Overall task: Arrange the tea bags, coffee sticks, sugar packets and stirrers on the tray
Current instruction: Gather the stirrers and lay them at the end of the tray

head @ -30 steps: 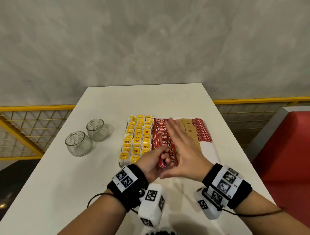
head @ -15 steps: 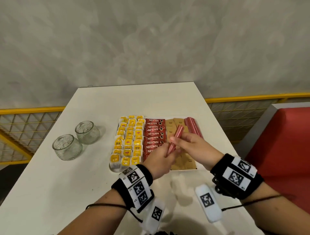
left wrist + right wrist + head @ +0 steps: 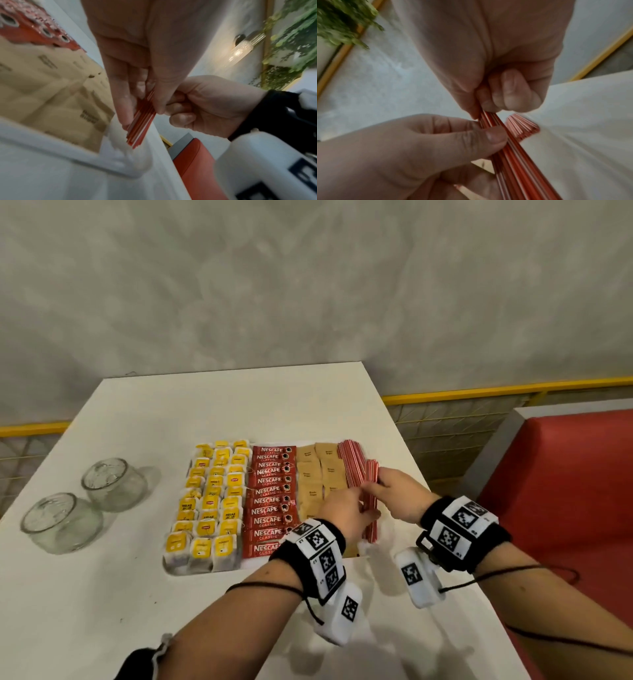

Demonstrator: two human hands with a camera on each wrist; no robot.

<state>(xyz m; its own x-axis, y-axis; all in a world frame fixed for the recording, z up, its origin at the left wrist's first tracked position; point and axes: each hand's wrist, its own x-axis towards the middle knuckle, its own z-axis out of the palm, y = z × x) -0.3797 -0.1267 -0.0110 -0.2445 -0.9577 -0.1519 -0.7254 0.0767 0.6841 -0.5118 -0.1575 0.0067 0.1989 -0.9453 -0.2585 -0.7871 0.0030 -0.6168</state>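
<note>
Grey plaster wall behind, then a white table (image 3: 144, 594) with a red seat (image 3: 565, 491) off to its right. Two empty glass jars (image 3: 89, 501) sit on the table's left part. A white tray (image 3: 202, 571) lies in the middle, filled in columns: yellow tea bags (image 3: 210, 505), red coffee sticks (image 3: 270, 501), brown sugar packets (image 3: 317, 474), and at the far right a row of red stirrers (image 3: 352, 467). Over the tray's right edge both hands meet on a loose bundle of stirrers (image 3: 371, 505). The left hand (image 3: 342, 513) pinches it between thumb and fingers; the right hand (image 3: 400, 494) has its fingers curled round the bundle's upper part, thumb pressed against it.
</note>
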